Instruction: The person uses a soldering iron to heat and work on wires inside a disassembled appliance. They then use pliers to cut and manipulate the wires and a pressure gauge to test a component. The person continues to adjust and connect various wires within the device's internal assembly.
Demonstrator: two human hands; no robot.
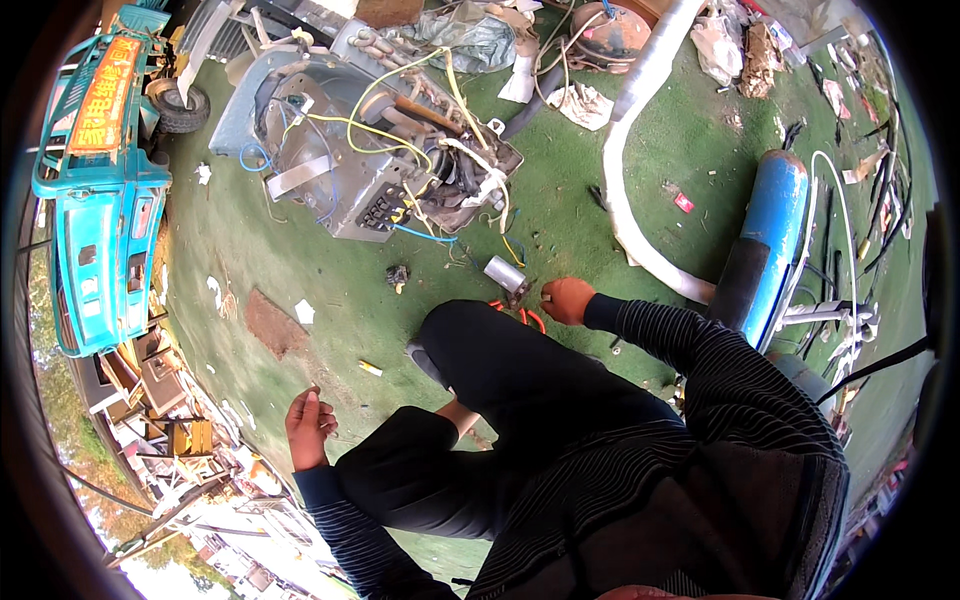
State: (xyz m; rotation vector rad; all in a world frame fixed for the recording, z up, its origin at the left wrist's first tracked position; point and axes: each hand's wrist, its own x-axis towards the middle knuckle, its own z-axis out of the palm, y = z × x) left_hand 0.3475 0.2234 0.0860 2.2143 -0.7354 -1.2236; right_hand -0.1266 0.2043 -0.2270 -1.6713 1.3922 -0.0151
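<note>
My right hand (pixel 567 301) is curled closed just right of a silver metal cylinder (pixel 504 273), low over the green ground. Whatever it may hold is hidden. Beside it, partly behind my knee, lie orange-red tool handles (pixel 532 319). My left hand (pixel 310 428) is out to the left above the ground, thumb pressed to the curled fingers; I cannot make out anything in the grip. Ahead stands an opened appliance unit (pixel 345 190) with a grey metal housing, copper-coloured pipes and loose yellow, blue and white wires.
A blue gas cylinder (pixel 778 200) lies at the right, near a thick white-wrapped hose (pixel 625 190). A turquoise cargo tricycle (pixel 105 215) is at the far left. A brown flat piece (pixel 275 325), a dark small part (pixel 397 275) and a yellowish stub (pixel 370 368) lie on the ground.
</note>
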